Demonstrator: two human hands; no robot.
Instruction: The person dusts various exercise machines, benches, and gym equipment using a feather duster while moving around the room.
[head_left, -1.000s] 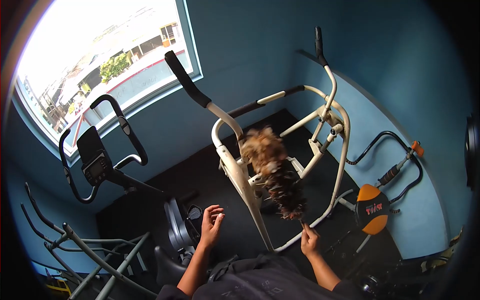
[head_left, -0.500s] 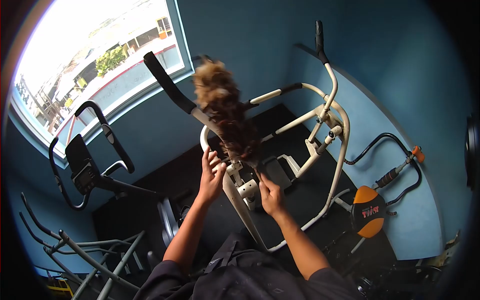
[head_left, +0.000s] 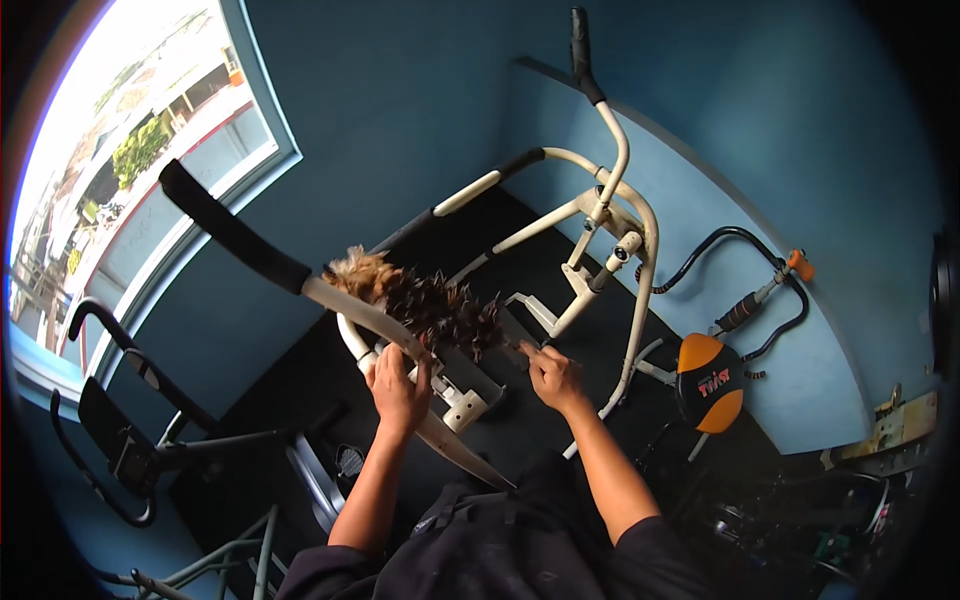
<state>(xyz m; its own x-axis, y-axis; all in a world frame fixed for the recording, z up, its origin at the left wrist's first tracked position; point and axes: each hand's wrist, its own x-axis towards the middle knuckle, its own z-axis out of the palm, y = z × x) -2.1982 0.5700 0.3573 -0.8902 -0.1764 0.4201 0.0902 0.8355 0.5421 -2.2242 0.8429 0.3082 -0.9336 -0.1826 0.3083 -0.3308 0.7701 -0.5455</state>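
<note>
Duster, feathery, dark brown, tan-tipped

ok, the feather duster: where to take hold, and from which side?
By the thin handle, from the wearer's lower right, as the right hand has it. The feather duster slants, its feathers spreading up and left in the view, so its bare end faces that hand. The feathers look soft and loose, likely a poor hold; the handle is mostly hidden.

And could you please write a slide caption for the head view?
Right hand holding a feather duster beside a cream exercise machine, left hand at its lever.
</note>
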